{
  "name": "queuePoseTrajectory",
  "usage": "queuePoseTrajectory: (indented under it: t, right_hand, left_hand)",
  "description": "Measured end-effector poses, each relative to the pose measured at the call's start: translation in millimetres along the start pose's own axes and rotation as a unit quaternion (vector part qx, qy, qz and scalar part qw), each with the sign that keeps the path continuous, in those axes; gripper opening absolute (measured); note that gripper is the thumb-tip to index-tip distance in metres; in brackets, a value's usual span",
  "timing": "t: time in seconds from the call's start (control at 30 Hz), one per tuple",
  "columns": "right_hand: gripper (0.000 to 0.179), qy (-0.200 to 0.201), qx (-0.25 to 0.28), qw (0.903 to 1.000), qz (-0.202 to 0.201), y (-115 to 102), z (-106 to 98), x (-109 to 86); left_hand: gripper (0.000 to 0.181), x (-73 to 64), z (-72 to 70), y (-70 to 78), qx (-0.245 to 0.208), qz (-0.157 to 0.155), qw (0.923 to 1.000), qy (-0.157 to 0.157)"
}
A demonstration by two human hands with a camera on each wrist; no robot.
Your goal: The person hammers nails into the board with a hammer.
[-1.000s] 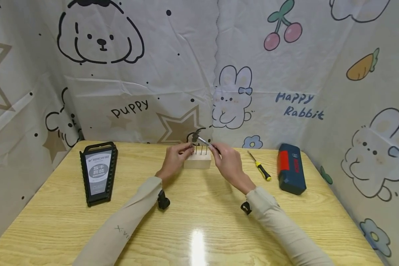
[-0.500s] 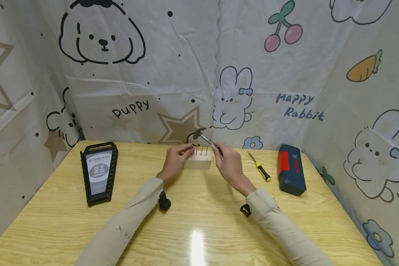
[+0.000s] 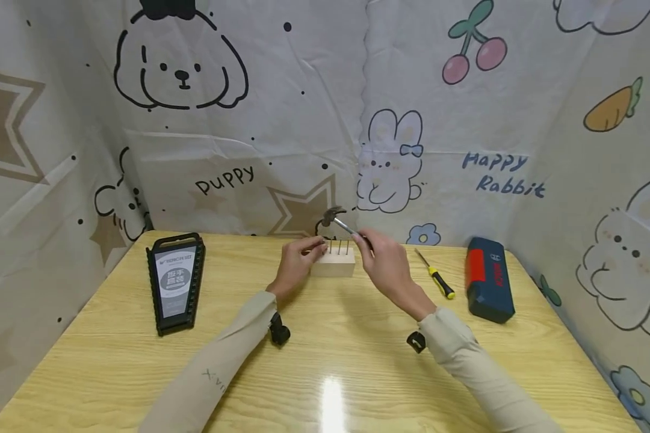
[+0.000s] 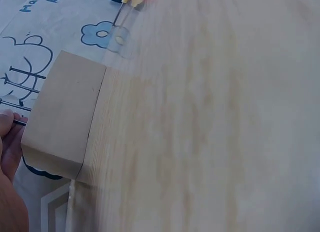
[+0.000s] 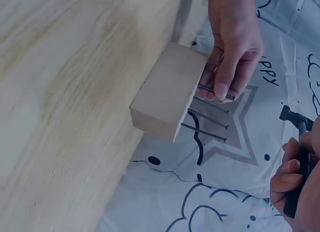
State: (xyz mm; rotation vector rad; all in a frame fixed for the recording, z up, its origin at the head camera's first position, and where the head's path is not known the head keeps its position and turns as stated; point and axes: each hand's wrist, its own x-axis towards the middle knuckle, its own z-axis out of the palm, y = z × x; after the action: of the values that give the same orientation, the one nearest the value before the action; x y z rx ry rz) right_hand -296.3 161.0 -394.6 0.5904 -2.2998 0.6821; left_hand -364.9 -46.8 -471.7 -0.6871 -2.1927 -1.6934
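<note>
A pale wooden block (image 3: 333,269) stands near the far edge of the table, with several nails (image 5: 210,119) sticking up from its top. At the block's left end my left hand (image 3: 297,267) pinches a nail (image 5: 230,97) between thumb and fingers. The nail stands on the block's top; how deep it sits, I cannot tell. My right hand (image 3: 387,264) grips the dark handle of a claw hammer (image 3: 342,225). Its metal head hangs in the air above the nails, apart from them. In the left wrist view the left fingertips (image 4: 6,123) partly hide the pinched nail.
A black wrench set holder (image 3: 176,282) lies on the table at left. To the right are a yellow-and-black screwdriver (image 3: 436,275) and a dark blue case (image 3: 490,279) with a red panel. A printed cloth (image 3: 314,120) hangs behind and at both sides.
The hammer head has risen a little higher over the block. My left hand stays on its nail at the same end. The whole head view has shifted slightly.
</note>
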Motion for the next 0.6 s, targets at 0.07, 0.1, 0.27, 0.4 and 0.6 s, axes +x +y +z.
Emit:
queuePoseTrajectory:
  t: [0.07,0.1,0.27,0.4,0.6]
  right_hand:
    - [0.016,0.008,0.005,0.9999,0.01,3,-1,-1.0]
    - [0.018,0.002,0.008,0.9998,0.019,5,0,-1.9]
    - [0.024,-0.059,0.058,0.9931,0.083,14,11,-10.3]
    - [0.024,-0.082,0.09,0.985,0.123,22,14,-14.1]
    - [0.025,-0.055,0.063,0.9926,0.088,27,7,-9.4]
  left_hand:
    - [0.028,1.6,2.7,0.2,0.0,0.007,1.0,-0.002]
    - [0.027,1.8,3.0,0.5,0.0,0.006,1.0,0.0]
    - [0.027,-2.0,0.2,1.4,0.0,-0.01,1.0,0.001]
    - [0.028,-5.3,-0.7,1.0,0.002,-0.012,0.9999,-0.009]
    - [0.027,0.0,2.6,-0.9,0.012,0.008,0.9999,-0.007]
